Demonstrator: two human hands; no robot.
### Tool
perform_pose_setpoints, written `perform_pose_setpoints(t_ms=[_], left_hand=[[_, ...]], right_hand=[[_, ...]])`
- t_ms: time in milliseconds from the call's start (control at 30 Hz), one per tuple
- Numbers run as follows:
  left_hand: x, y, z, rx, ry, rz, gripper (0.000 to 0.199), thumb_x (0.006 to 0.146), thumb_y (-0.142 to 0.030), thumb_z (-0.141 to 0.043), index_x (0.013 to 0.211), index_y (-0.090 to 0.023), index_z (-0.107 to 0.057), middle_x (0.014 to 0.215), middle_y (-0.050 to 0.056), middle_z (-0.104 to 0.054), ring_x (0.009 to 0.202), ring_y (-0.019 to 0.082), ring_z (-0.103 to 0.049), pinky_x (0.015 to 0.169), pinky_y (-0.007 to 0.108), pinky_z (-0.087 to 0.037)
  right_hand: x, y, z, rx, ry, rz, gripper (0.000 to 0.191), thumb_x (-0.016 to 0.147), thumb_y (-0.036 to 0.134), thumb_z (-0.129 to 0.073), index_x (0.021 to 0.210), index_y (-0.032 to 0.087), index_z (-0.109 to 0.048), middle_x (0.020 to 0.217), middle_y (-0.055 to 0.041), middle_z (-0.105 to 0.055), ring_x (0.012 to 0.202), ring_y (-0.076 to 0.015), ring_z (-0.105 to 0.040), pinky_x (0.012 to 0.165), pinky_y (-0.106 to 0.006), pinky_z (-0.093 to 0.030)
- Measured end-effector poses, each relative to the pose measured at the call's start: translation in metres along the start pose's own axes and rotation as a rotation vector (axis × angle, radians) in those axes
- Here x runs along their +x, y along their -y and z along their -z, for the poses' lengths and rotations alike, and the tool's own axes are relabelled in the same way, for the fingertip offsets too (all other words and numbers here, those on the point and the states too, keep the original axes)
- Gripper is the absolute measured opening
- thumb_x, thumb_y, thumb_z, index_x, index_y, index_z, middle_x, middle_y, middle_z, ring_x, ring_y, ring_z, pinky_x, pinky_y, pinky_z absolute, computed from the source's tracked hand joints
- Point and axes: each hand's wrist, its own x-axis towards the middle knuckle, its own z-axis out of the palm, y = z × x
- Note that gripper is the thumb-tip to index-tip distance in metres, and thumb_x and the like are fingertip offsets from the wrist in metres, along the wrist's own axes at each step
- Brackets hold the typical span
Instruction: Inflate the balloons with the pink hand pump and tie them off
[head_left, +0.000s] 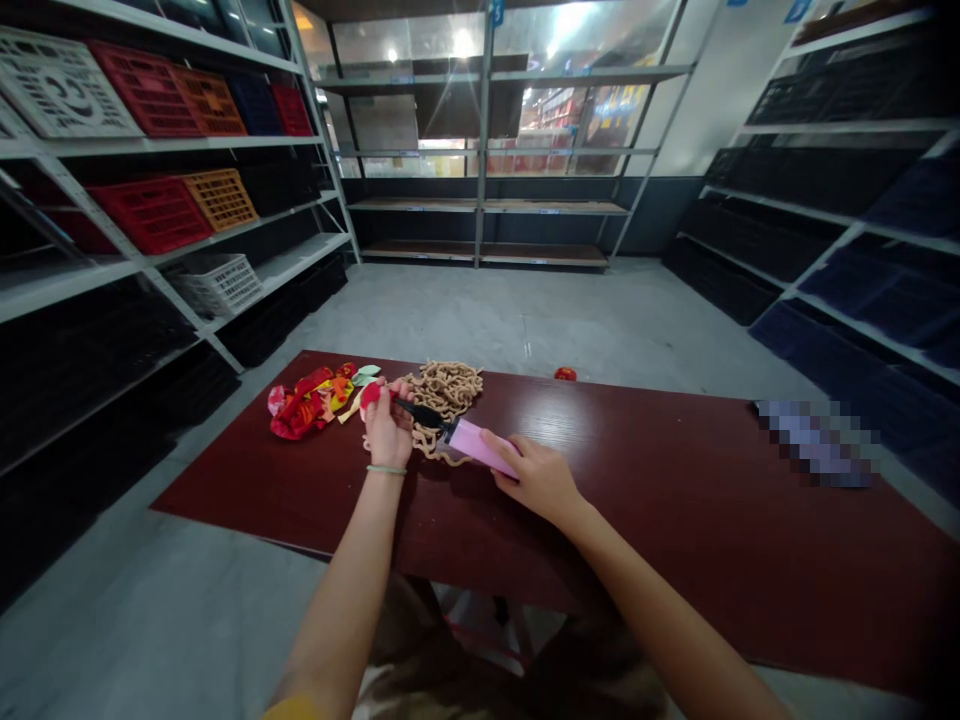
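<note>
My right hand (536, 475) is wrapped round the pink barrel of a balloon pump (471, 441). The pump's black nozzle (421, 412) points left toward my left hand (390, 430). Between the fingers of that hand is a small red balloon (370, 396), held at the nozzle's tip. Whether its neck is fitted over the tip is hidden by my fingers. Just beyond my left hand lies a heap of tan cord (450, 387), with a loose strand trailing under the pump. Further left sits a pile of red and yellow deflated balloons (304, 403), beside a pale green one (367, 375).
The dark red table (660, 520) carries a blurred purple item (817, 443) at its right end. A red round object (565, 373) shows past the far edge. Shelves with crates (154, 212) stand left; a metal rack (484, 207) stands behind, with dark-covered shelves right.
</note>
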Motion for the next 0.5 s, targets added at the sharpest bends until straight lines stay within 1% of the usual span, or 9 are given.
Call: perform_pose_setpoints(t_ms=[100,200,367,433,500], left_hand=[[-0.004,0.001,-0.004,0.022,0.000,0.003,0.024,0.083,-0.028,-0.070,0.104,-0.022,-0.060,0.093,0.001,-0.069,0.086,0.011,-0.068,0.083,0.026,-0.053],[-0.009,0.001,-0.009,0.040,-0.008,0.001,0.025,0.082,-0.029,-0.070,0.104,-0.022,-0.061,0.091,0.001,-0.067,0.085,0.011,-0.067,0.083,0.027,-0.052],[-0.021,0.008,-0.021,0.035,0.099,0.007,0.021,0.085,-0.032,-0.067,0.101,-0.020,-0.061,0.083,0.000,-0.061,0.077,0.010,-0.062,0.084,0.028,-0.052],[-0.026,0.012,-0.025,0.041,0.116,0.052,0.019,0.087,-0.035,-0.063,0.097,-0.019,-0.061,0.081,0.001,-0.059,0.077,0.011,-0.060,0.083,0.029,-0.052],[-0.031,0.016,-0.027,0.037,0.097,0.133,0.021,0.089,-0.040,-0.059,0.090,-0.019,-0.058,0.078,0.001,-0.057,0.077,0.013,-0.061,0.080,0.030,-0.052]], right_hand=[[0.000,0.001,-0.002,-0.006,-0.001,-0.011,0.060,0.091,0.032,-0.051,0.149,0.031,-0.037,0.108,-0.0068,-0.065,0.089,-0.0210,-0.062,0.072,-0.028,-0.044],[0.000,0.002,-0.003,-0.018,-0.018,-0.004,0.059,0.090,0.032,-0.052,0.148,0.031,-0.038,0.107,-0.0055,-0.065,0.088,-0.0207,-0.062,0.071,-0.028,-0.044],[0.002,0.010,-0.002,-0.014,-0.030,-0.035,0.058,0.091,0.033,-0.051,0.147,0.029,-0.039,0.104,-0.0052,-0.066,0.085,-0.0199,-0.063,0.067,-0.027,-0.044],[0.002,0.015,-0.003,-0.015,-0.025,-0.062,0.059,0.091,0.037,-0.050,0.149,0.028,-0.037,0.103,-0.0054,-0.067,0.085,-0.0203,-0.064,0.066,-0.027,-0.044],[0.002,0.020,-0.005,-0.027,-0.022,-0.087,0.062,0.092,0.041,-0.049,0.150,0.026,-0.034,0.103,-0.0062,-0.067,0.083,-0.0208,-0.064,0.064,-0.028,-0.045]])
